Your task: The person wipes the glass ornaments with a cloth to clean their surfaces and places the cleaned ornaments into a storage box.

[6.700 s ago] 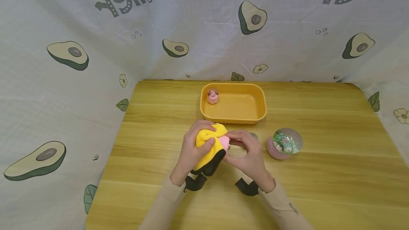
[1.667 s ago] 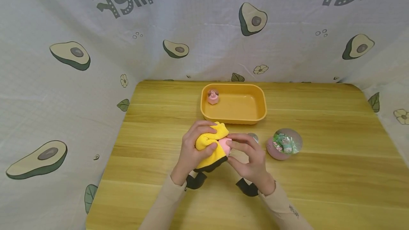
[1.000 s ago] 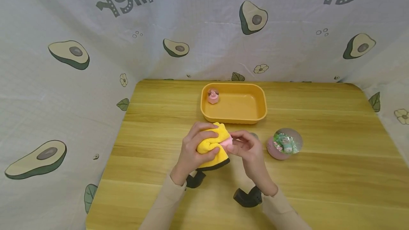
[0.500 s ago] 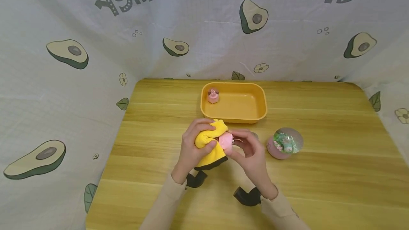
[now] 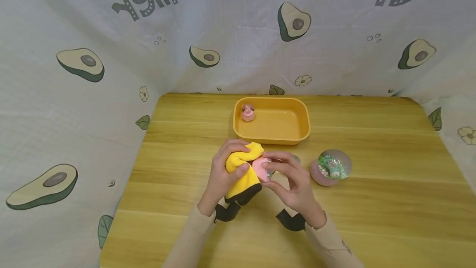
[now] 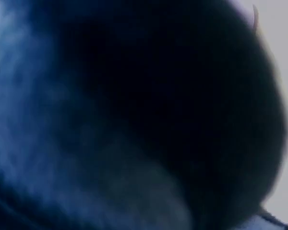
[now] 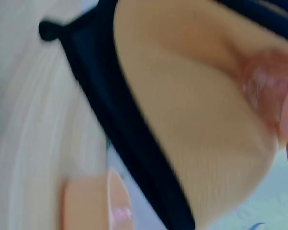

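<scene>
L hand [image 5: 222, 173] grips fuzzy yel cloth [image 5: 241, 183] against pink obj [image 5: 259, 169].

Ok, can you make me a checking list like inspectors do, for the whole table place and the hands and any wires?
Surface: wood-grain table, pale yellow-brown.
Job's things: yellow cloth with a black edge; small pink piece with a clear part, right beside the cloth.
Clutter: yellow tray with a small pink ornament at its left end; bigger pink-based globe on the right; round clear thing, mostly hidden.
Left hand: grips the cloth.
Right hand: pinches the pink piece.
Cables: nothing seen clearly.
Surroundings: white curtain printed with avocados, leaves and flowers.
</scene>
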The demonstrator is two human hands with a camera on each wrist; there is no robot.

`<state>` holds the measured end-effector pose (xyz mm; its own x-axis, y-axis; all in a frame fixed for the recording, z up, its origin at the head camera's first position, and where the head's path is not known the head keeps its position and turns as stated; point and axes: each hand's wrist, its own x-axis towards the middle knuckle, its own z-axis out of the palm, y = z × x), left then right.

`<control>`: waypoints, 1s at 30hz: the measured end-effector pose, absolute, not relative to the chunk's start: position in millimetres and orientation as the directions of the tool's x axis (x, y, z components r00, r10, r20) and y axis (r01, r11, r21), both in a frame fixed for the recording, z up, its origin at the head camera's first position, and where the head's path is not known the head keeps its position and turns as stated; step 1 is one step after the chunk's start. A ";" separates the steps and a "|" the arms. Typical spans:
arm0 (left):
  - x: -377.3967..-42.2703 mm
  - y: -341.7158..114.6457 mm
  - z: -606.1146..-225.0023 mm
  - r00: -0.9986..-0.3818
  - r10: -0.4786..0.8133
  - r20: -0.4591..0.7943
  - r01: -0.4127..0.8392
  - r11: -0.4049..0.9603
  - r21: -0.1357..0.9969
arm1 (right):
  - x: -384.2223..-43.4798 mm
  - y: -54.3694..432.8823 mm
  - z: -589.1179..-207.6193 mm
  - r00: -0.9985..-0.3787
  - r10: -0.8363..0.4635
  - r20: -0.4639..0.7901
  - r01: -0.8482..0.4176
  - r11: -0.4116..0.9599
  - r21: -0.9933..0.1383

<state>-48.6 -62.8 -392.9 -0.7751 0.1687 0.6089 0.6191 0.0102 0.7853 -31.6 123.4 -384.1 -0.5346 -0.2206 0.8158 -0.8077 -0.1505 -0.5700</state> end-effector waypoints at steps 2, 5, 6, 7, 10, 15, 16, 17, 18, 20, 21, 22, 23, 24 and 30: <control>-48.3 -61.9 -394.1 -0.777 0.159 0.610 0.618 0.002 0.786 | -28.5 122.3 -384.6 -0.615 -0.193 0.764 -0.728 -0.234 -0.645; -47.8 -60.5 -394.9 -0.779 0.145 0.610 0.616 -0.002 0.788 | -24.5 120.5 -386.1 -0.723 -0.153 0.674 -0.597 -0.352 -0.721; -47.8 -60.1 -395.0 -0.778 0.142 0.611 0.617 -0.002 0.787 | -23.9 120.1 -386.6 -0.743 -0.143 0.654 -0.571 -0.375 -0.730; -47.8 -59.8 -394.9 -0.778 0.141 0.612 0.619 0.002 0.786 | -23.7 119.8 -386.8 -0.755 -0.136 0.641 -0.552 -0.394 -0.735; -48.1 -60.0 -394.7 -0.772 0.129 0.622 0.629 0.021 0.777 | -24.0 121.2 -386.0 -0.775 -0.109 0.623 -0.525 -0.439 -0.730; -48.5 -64.1 -393.7 -0.767 0.094 0.634 0.640 0.046 0.767 | -25.9 128.5 -383.6 -0.786 -0.095 0.610 -0.509 -0.460 -0.727; -48.4 -65.0 -393.2 -0.766 0.089 0.637 0.642 0.045 0.766 | -26.3 130.1 -383.4 -0.788 -0.099 0.608 -0.505 -0.461 -0.730; -48.4 -66.0 -392.7 -0.766 0.087 0.637 0.641 0.043 0.766 | -26.7 131.5 -383.2 -0.790 -0.104 0.604 -0.497 -0.468 -0.731; -48.2 -66.6 -392.3 -0.768 0.087 0.634 0.639 0.041 0.768 | -27.0 132.8 -383.1 -0.793 -0.109 0.600 -0.487 -0.478 -0.731; -48.2 -67.2 -391.7 -0.767 0.087 0.636 0.641 0.042 0.767 | -27.3 134.4 -382.9 -0.801 -0.111 0.588 -0.464 -0.504 -0.728; -48.3 -67.3 -391.8 -0.767 0.086 0.636 0.641 0.044 0.767 | -27.4 134.7 -383.0 -0.806 -0.104 0.583 -0.453 -0.525 -0.720; -48.2 -67.4 -391.7 -0.768 0.086 0.635 0.640 0.045 0.767 | -27.3 134.7 -383.1 -0.813 -0.097 0.574 -0.440 -0.543 -0.715; -48.2 -67.5 -391.8 -0.769 0.086 0.634 0.638 0.044 0.769 | -26.7 134.7 -382.9 -0.826 -0.090 0.556 -0.419 -0.560 -0.714; -48.1 -67.4 -392.1 -0.769 0.086 0.633 0.638 0.044 0.769 | -26.0 134.5 -382.8 -0.835 -0.084 0.543 -0.404 -0.577 -0.710; -47.7 -66.0 -391.2 -0.775 0.103 0.624 0.630 0.042 0.776 | -22.6 133.1 -382.1 -0.879 -0.060 0.472 -0.353 -0.585 -0.730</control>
<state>-47.7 -66.0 -391.2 -0.7749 0.1034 0.6236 0.6298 0.0421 0.7757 -22.6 133.1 -382.1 -0.8793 -0.0597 0.4725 -0.3527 -0.5852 -0.7302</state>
